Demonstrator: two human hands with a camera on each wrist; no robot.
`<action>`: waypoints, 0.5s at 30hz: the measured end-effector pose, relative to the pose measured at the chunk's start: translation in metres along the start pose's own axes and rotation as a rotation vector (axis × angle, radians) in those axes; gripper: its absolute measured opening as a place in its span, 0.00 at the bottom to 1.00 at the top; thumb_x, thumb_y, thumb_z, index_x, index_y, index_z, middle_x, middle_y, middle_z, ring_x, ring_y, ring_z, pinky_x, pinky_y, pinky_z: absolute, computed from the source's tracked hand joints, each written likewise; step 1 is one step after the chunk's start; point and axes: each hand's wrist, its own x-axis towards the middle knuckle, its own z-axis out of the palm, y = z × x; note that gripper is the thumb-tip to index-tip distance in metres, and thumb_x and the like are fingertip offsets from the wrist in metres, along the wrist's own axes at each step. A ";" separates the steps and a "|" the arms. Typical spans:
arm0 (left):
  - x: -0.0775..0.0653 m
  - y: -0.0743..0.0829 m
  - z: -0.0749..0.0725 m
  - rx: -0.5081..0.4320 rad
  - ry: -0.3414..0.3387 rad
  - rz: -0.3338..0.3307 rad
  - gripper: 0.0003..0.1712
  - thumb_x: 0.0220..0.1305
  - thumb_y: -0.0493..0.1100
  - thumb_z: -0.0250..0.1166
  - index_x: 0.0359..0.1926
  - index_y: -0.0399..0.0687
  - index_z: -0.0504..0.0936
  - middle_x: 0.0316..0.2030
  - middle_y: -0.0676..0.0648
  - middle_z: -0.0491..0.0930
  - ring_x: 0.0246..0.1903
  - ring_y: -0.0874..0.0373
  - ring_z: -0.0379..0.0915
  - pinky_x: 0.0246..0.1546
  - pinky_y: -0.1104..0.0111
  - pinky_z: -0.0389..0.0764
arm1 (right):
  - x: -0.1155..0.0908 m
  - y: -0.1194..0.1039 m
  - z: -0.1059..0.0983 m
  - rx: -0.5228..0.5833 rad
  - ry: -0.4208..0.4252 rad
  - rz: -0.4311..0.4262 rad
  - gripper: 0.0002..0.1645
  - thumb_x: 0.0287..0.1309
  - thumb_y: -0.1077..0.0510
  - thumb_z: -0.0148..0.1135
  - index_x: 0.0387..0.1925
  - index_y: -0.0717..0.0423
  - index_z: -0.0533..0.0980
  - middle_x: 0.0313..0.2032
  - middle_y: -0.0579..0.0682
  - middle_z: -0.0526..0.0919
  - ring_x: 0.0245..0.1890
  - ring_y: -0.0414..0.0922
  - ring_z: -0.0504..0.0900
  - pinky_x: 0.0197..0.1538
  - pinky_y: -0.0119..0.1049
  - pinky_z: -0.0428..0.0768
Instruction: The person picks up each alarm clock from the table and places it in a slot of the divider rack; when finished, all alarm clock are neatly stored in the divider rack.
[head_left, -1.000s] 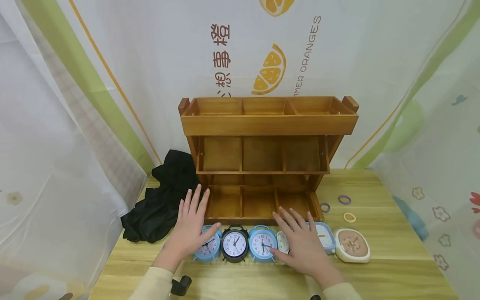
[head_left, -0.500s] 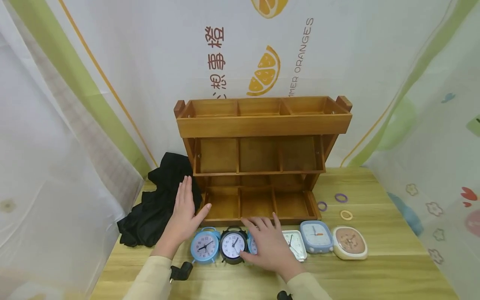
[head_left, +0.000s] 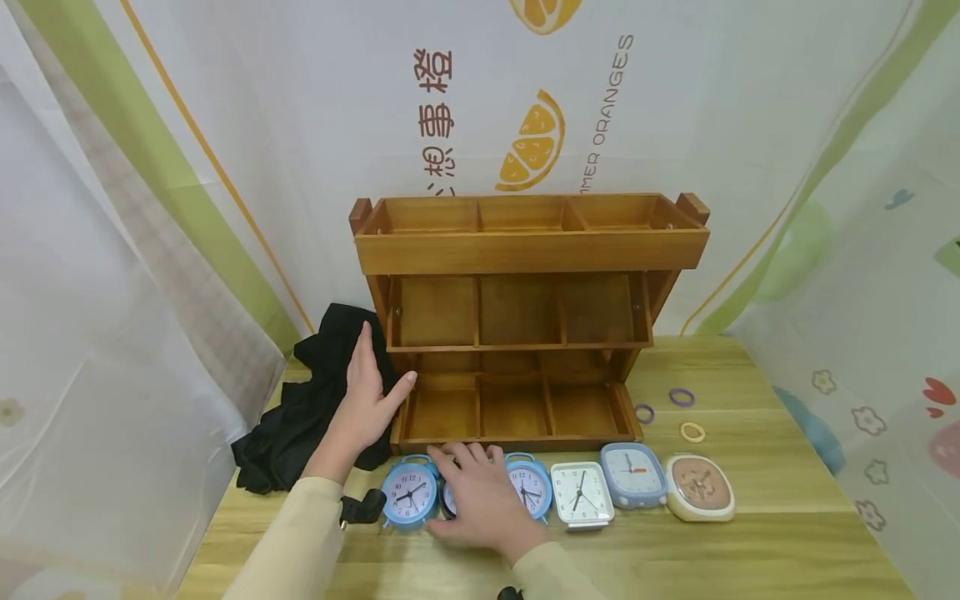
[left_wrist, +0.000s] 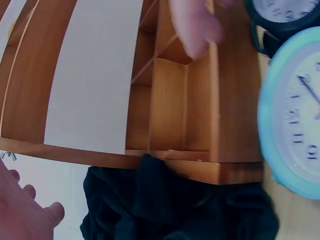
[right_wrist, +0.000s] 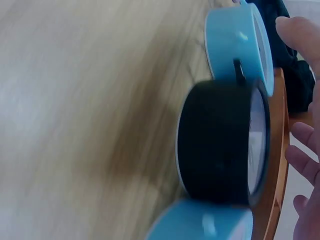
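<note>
A black clock (right_wrist: 215, 142) sits between three and four o'clock, its pale face turned toward three. Just beside it are a light blue clock (right_wrist: 232, 45), toward half past one, and a second blue clock (right_wrist: 200, 222), cut off at five. The right hand (right_wrist: 309, 137), fingers apart, lines the edge at three, before brown wood (right_wrist: 279, 165) and black cloth (right_wrist: 298, 87); bare table (right_wrist: 75, 120) fills nine.

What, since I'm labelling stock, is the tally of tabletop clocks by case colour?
Blue clocks: 3
Black clock: 1
White clock: 1
Cream clock: 1
Total: 6
</note>
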 end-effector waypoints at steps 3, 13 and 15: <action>0.007 0.001 -0.002 -0.024 0.004 -0.001 0.58 0.77 0.58 0.58 0.83 0.48 0.23 0.82 0.40 0.25 0.81 0.35 0.23 0.75 0.32 0.39 | 0.004 -0.007 0.005 0.002 -0.009 0.000 0.60 0.49 0.22 0.71 0.78 0.44 0.66 0.66 0.43 0.74 0.61 0.45 0.73 0.59 0.52 0.69; 0.026 0.004 -0.003 -0.068 -0.014 -0.052 0.61 0.76 0.59 0.60 0.83 0.51 0.22 0.83 0.42 0.27 0.81 0.38 0.26 0.76 0.36 0.43 | 0.014 -0.022 0.015 0.000 -0.066 0.021 0.59 0.48 0.22 0.72 0.76 0.42 0.68 0.65 0.42 0.74 0.58 0.44 0.73 0.55 0.49 0.68; 0.029 0.004 -0.002 -0.071 -0.013 -0.060 0.62 0.75 0.59 0.61 0.83 0.52 0.22 0.83 0.41 0.27 0.81 0.39 0.26 0.77 0.36 0.43 | 0.015 -0.024 0.017 -0.003 -0.075 0.025 0.58 0.48 0.21 0.72 0.76 0.41 0.68 0.65 0.42 0.74 0.59 0.44 0.73 0.56 0.50 0.68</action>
